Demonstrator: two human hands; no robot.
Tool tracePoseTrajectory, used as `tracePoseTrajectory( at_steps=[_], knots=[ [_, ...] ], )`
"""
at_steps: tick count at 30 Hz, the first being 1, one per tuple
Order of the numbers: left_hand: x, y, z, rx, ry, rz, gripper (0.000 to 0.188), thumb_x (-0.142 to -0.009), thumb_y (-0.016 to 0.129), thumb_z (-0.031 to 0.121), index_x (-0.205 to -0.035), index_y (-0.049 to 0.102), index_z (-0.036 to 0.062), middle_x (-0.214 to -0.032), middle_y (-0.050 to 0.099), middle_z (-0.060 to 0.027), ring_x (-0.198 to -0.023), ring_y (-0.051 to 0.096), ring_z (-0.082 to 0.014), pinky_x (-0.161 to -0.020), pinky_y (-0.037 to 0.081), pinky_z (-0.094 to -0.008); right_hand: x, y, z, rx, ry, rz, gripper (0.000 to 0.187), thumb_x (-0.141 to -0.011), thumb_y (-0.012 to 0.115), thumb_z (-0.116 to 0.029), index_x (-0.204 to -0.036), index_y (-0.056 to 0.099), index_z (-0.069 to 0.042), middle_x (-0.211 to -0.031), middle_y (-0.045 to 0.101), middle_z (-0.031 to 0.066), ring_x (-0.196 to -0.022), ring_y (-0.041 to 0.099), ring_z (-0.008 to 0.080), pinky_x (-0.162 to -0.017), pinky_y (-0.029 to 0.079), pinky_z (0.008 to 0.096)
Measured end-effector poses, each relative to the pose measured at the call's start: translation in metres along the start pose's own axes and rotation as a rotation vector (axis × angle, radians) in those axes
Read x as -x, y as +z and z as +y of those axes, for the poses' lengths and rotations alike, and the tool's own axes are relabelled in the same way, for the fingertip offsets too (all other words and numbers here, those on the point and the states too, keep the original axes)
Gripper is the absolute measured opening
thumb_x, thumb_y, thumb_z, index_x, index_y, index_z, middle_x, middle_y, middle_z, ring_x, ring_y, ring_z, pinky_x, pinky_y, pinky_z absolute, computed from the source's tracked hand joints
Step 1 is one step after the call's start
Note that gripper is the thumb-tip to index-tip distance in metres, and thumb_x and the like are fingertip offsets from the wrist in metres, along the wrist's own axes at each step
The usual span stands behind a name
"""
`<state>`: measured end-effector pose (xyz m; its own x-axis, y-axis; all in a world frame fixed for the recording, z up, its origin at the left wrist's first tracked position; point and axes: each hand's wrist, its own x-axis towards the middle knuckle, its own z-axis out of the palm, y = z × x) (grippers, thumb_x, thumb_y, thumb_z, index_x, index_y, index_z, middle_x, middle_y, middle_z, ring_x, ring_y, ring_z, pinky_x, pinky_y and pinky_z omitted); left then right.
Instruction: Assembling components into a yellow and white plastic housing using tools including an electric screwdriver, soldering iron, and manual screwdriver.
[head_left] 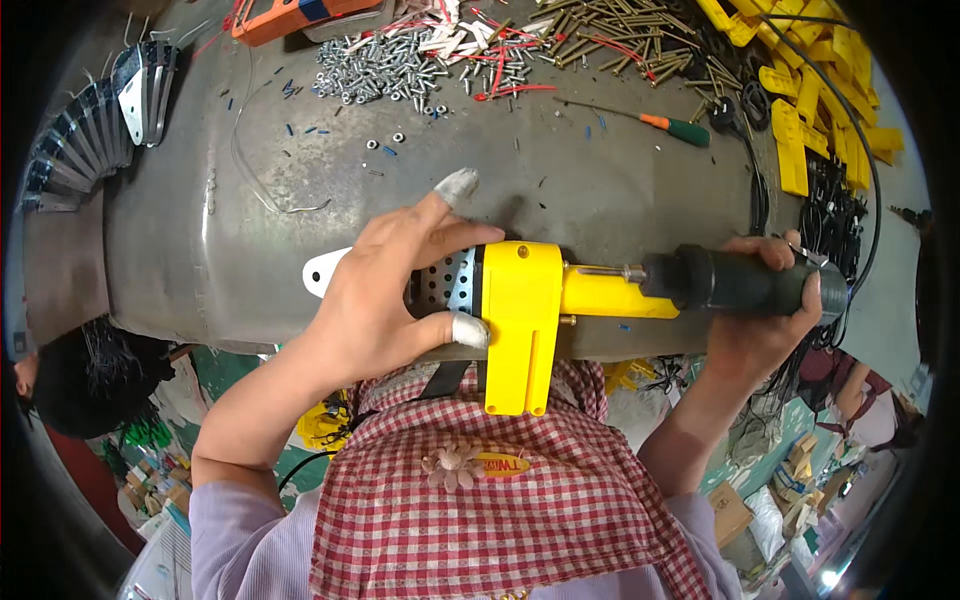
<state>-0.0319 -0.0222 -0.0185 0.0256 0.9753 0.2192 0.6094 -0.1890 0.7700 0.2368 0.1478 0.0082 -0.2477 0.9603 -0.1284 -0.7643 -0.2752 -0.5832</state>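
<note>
My left hand (365, 270) grips a yellow plastic housing (525, 345), thumb and forefinger on either side of its left end. White coverings wrap the thumb tip and another fingertip. A perforated metal sleeve (447, 285) joins the housing, and a white plate end with a hole (320, 272) sticks out beyond my palm. My right hand (755, 335) is wrapped round a black electric screwdriver (725, 280), held level. Its thin bit (600, 271) points left along the housing's yellow handle, toward the housing's side; whether it sits in a screw is hard to see.
Silver screws (375, 70) and long brass-coloured screws (640, 30) are heaped at the back of the metal table (280, 180). A green-and-orange screwdriver (680, 130) lies there too. Yellow plastic parts (790, 150) and cables (830, 220) fill the right; stacked metal brackets (90, 140) stand left.
</note>
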Motion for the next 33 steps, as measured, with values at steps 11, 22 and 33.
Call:
tracePoseTrajectory(
  at_steps=[11,22,33],
  knots=[
    [-0.003,-0.004,-0.012,-0.009,-0.027,-0.081,0.090,-0.078,0.066,0.049,-0.143,0.018,0.0081,-0.116,0.062,-0.0134,-0.110,0.056,-0.0302,-0.101,0.034,-0.0428,0.000,0.003,0.009,0.057,0.036,-0.013,0.040,-0.084,0.059,-0.028,-0.114,0.046,-0.005,-0.088,0.050,0.0023,-0.088,0.050,0.0138,-0.092,0.039,0.0375],
    [-0.007,-0.007,-0.009,0.002,0.038,-0.099,0.101,-0.069,0.070,0.050,-0.141,0.021,-0.0007,-0.120,0.061,-0.0096,-0.110,0.053,-0.0370,-0.099,0.035,-0.0469,0.001,0.005,0.021,0.021,0.021,-0.076,0.037,-0.085,0.057,-0.029,-0.112,0.045,-0.008,-0.085,0.050,0.0005,-0.086,0.053,0.0134,-0.093,0.039,0.0373],
    [-0.020,-0.045,-0.038,-0.580,-0.114,0.283,0.025,-0.070,0.062,0.004,-0.092,0.049,0.0037,-0.086,0.057,-0.0123,-0.085,0.056,-0.0326,-0.072,0.048,-0.0418,0.002,0.001,0.017,-0.030,0.077,-0.160,0.039,-0.089,0.048,-0.030,-0.120,0.043,-0.007,-0.094,0.047,0.0021,-0.091,0.050,0.0158,-0.093,0.038,0.0389]
  ],
)
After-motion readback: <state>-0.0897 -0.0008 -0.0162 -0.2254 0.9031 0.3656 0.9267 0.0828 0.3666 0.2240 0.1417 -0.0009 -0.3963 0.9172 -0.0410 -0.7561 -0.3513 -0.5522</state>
